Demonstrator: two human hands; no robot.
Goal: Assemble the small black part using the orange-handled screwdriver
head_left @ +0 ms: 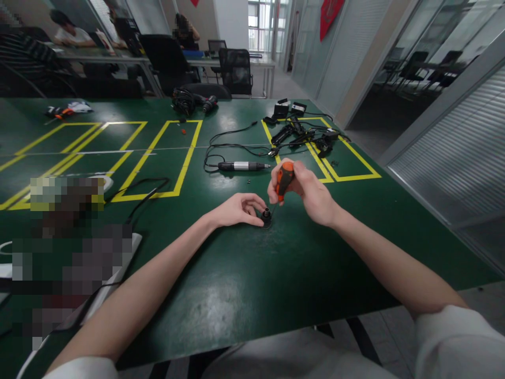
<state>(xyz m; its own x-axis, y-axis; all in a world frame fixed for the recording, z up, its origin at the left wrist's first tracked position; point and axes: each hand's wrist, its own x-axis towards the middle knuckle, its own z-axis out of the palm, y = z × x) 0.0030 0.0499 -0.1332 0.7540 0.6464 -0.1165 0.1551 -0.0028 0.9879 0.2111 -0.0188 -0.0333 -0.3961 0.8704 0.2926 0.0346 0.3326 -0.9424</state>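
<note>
My right hand is wrapped round the orange and dark grey handle of a screwdriver, held nearly upright. Its thin shaft points down beside a small round black part on the green table; I cannot tell whether the tip touches it. With curled fingers and thumb, my left hand grips that part from the left side. Just beyond the hands lies a pen-shaped electric screwdriver, silver and black, with its cable. A few tiny screws are near it.
Black parts and cables lie at the back right within yellow tape. A coiled black cable and a power drill sit at the far edge. Blurred items occupy the left. People sit at a farther table.
</note>
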